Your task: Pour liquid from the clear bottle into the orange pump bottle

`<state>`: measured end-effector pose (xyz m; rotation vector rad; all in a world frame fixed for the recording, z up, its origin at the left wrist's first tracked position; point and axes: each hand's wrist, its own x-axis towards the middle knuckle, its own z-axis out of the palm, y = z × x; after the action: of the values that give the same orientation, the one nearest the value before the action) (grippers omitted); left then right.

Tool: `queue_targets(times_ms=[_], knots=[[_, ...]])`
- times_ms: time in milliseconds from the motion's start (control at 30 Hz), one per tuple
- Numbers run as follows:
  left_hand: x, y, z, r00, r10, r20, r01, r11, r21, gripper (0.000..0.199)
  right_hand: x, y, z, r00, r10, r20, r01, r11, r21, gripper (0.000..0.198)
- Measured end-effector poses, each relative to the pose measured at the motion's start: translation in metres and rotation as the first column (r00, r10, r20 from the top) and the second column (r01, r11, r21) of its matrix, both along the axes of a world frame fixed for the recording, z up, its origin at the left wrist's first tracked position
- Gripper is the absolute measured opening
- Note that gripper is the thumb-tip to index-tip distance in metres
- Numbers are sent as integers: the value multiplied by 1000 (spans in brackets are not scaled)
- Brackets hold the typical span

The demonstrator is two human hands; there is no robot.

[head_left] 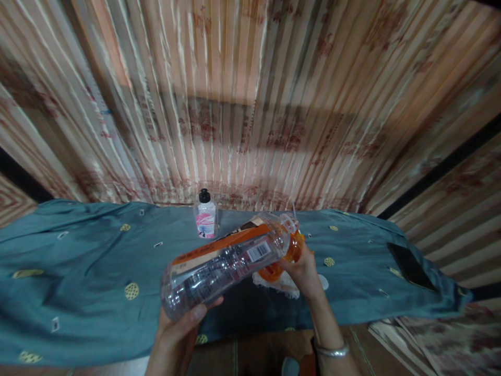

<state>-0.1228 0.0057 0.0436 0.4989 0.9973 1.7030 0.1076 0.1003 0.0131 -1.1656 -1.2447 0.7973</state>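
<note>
My left hand (183,324) has its grip curled partway around the base end of the large clear bottle (227,266), thumb lying along the near side. I see this bottle raised above the worktop (97,266) and tilted well over, its base toward my left and its narrow neck toward my right and farther off. An orange label band (219,245) runs along its upper side, with a barcode (259,251) nearer the neck.

At the neck end of the clear bottle, my right hand (303,266) has its grip closed around an orange container (271,271), which the clear bottle partly covers from my view. I cannot tell whether the two touch there. A silvery bracelet (332,352) circles my right wrist.

Beneath the clear bottle's neck end, a crumpled white cloth (287,284) lies on the worktop, with a small white disc (323,282) just to its right. Beyond the clear bottle's middle, a smaller black-capped bottle (205,219) with a pink label stands upright. Well to the right of the clear bottle lies a flat dark slab (410,266). Patterned curtains (235,130) hang behind everything.
</note>
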Motion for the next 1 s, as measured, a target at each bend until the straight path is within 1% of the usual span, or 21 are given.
queue_targets(times_ms=[100,233,400,567,767,867,1000], knots=[[1,0,0,1000,0,1,0,1000,21,88,1,0,-2,1000,6,-11,-6,1000,2,56],[1,1,0,1000,19,12,-19,1000,4,93,1,1,-4,1000,-2,-23,2,1000,-8,58],[0,0,0,1000,1,6,-1,1000,9,97,1,1,-4,1000,-19,5,19,1000,-7,57],[0,0,-1,1000,4,8,-4,1000,7,89,2,1,-3,1000,5,2,-5,1000,9,54],[-1,0,-1,1000,0,5,0,1000,-3,92,1,0,-1,1000,-13,19,13,1000,1,55],[-1,0,0,1000,-5,-9,5,1000,2,89,1,0,-1,999,-27,35,27,1000,1,54],[0,0,1,1000,4,7,-4,1000,9,82,2,1,-2,1000,-10,12,10,1000,0,55]])
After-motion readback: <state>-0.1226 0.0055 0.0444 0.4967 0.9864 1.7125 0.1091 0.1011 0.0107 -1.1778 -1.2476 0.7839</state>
